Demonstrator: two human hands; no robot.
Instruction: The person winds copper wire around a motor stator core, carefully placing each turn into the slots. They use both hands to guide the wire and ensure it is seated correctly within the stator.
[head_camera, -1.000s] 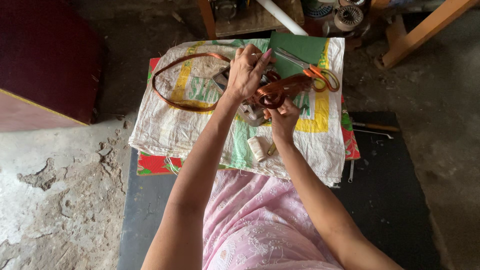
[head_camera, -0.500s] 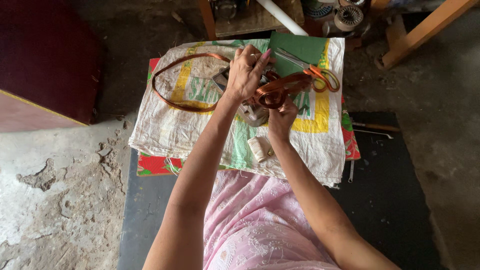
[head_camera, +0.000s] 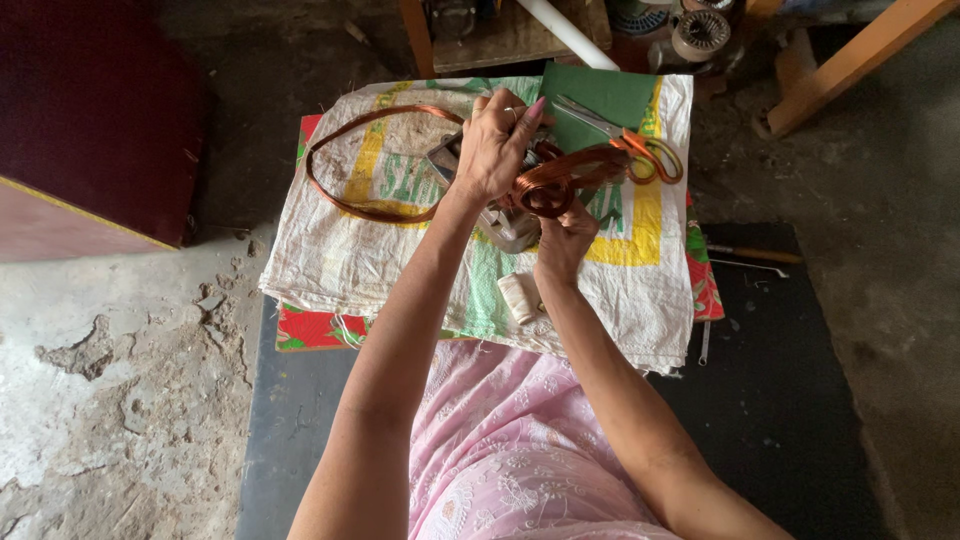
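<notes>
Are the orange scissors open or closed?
Closed. The orange scissors lie on the green sheet, blades together in one thin line.

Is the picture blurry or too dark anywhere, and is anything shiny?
Head view: soft, even daylight with no hard shadows; the left hand and copper coil look sharp, the coil glinting slightly; the top left corner by the dark red box is dim; the edges bend a little.

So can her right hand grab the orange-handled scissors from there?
Probably yes. The orange-handled scissors lie uncovered on the green sheet, just beyond the right hand. But that hand is busy under the copper wire coil.
</notes>
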